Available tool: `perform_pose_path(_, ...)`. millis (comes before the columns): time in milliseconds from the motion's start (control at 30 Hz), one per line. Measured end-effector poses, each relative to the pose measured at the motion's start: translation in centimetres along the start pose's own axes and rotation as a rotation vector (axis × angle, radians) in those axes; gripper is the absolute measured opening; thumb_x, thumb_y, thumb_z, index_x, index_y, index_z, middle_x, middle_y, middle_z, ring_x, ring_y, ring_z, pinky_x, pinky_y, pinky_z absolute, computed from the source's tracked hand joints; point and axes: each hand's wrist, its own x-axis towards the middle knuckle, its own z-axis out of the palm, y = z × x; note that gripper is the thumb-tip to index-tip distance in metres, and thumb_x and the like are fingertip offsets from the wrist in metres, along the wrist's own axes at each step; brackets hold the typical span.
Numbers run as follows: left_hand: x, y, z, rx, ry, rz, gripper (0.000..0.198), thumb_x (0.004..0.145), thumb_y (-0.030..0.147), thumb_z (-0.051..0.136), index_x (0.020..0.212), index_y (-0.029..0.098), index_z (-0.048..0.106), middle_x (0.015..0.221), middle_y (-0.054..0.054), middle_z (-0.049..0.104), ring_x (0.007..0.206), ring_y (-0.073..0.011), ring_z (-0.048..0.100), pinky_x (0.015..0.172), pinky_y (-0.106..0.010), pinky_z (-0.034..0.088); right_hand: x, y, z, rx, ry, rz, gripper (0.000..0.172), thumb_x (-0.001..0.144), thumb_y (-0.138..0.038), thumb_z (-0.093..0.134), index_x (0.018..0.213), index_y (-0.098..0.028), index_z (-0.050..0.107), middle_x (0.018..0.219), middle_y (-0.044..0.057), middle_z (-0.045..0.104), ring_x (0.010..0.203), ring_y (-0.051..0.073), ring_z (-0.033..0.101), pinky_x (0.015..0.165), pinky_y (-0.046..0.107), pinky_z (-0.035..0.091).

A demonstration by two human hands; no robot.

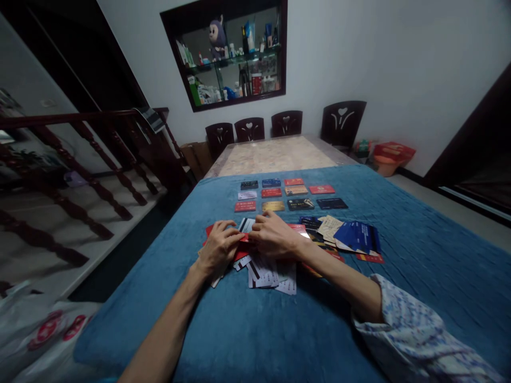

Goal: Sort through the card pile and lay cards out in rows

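Observation:
Over a loose pile of plastic cards, my left hand (220,246) and my right hand (272,234) come close together, fingers curled. Between their fingertips a red card (244,238) shows, pinched from both sides. Just behind it lies a pale card with a black stripe (246,224). White striped cards (262,272) spread out in front of my right hand. More red cards lie partly hidden beneath both hands. To the right, blue cards (357,236) overlap beige cards (330,227) and dark ones.
Beyond the pile, cards stand in neat rows, among them a gold card (273,206), a black card (301,204) and a red card (321,189). A blue cloth (179,229) covers the near table. Chairs (343,122) line the far end; a wooden railing (91,143) runs left.

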Motion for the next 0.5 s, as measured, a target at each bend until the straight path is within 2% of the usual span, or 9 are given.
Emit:
perform_pose_path(267, 0.0, 0.2, 0.3, -0.057, 0.13, -0.146, 0.023, 0.092, 0.016, 0.056, 0.105, 0.022, 0.073, 0.089, -0.006, 0.074, 0.106, -0.0246, 0.056, 0.094, -0.046, 0.046, 0.0, 0.6, 0.7, 0.028, 0.164, 0.127, 0.019, 0.091, -0.016, 0.051, 0.085, -0.017, 0.069, 0.087, 0.009, 0.073, 0.087, 0.021, 0.052, 0.08, 0.036, 0.026)
perform_pose_path(500, 0.1, -0.1, 0.7, -0.144, 0.202, -0.235, 0.025, 0.091, 0.015, 0.055, 0.11, 0.02, 0.071, 0.086, -0.005, 0.072, 0.096, -0.0229, 0.056, 0.088, -0.042, 0.048, 0.0, 1.0, 1.2, 0.102, 0.176, 0.189, 0.02, 0.084, -0.011, 0.055, 0.096, -0.018, 0.069, 0.093, 0.008, 0.074, 0.089, 0.022, 0.053, 0.08, 0.034, 0.027)
